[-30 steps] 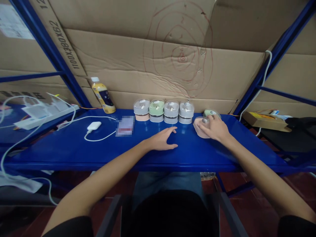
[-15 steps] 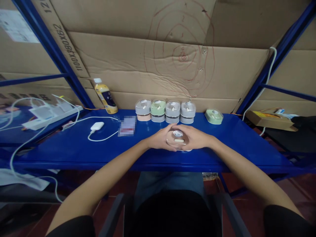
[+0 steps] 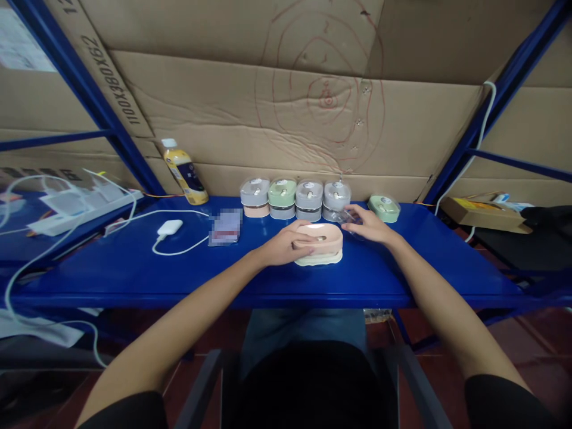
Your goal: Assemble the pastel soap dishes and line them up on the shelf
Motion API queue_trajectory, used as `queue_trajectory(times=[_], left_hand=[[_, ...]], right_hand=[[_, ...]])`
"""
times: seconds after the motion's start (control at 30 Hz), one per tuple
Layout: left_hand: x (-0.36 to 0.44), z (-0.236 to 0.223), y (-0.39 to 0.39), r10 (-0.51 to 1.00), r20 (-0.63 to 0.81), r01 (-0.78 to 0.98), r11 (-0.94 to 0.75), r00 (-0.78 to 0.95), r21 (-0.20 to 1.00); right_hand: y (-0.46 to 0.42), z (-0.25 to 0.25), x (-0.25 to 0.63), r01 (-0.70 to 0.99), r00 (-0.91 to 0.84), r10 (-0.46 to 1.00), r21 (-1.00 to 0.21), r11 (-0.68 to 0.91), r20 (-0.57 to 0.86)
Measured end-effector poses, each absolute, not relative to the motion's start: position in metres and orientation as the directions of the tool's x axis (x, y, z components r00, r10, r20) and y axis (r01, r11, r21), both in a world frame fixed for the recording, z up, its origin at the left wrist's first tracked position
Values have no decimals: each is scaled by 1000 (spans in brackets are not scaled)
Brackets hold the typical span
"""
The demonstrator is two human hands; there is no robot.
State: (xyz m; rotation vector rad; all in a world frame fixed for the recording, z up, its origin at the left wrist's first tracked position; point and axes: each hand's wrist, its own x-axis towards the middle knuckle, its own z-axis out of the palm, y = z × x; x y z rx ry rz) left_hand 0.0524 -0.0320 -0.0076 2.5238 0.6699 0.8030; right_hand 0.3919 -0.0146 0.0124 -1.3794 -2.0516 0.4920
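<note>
- Head view, looking forward and down over a blue steel shelving frame backed by corrugated cardboard sheets with red hand-drawn rings
- Blue steel shelf running across the view, with the person's denim-covered lap below its front edge
- Along the back of the shelf, four stacked plastic containers in a tight row, with a green container apart on their right
- Further left, a yellow-labelled drink bottle, a blurred flat packet, and a white corded mouse
- Near the front edge, between both hands, a pink-and-cream container, lying flat
- Left hand against the pink-and-cream container, fingers curled over its top; firmness of grip impossible to tell
- Right hand half open, away from the pink-and-cream container, fingertips touching a clear plastic piece just in front of the fourth stack; shape of the piece hard to make out
</note>
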Motion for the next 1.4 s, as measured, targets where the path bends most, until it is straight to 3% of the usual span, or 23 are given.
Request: queue_trajectory(times=[0.2,0.4,0.8,1.13,1.4], left_hand=[[29,-3,-9,716,402,452,-683,571,574],[17,-4,2,767,333,554,-631,548,543],[52,0,-45,527,387,311,-811,757,495],[58,-3,-52,653,271,440,-706,707,555],[64,-16,-47,664,286,292,-619,691,729]], right_hand=[[-14,14,393,763,-323,926,-525,378,196],[-14,15,401,745,-379,906,-518,419,188],[-22,22,395,758,-319,929,-537,370,190],[-46,31,373,573,-525,758,-499,651,386],[-59,36,342,446,-732,576,-383,809,365]])
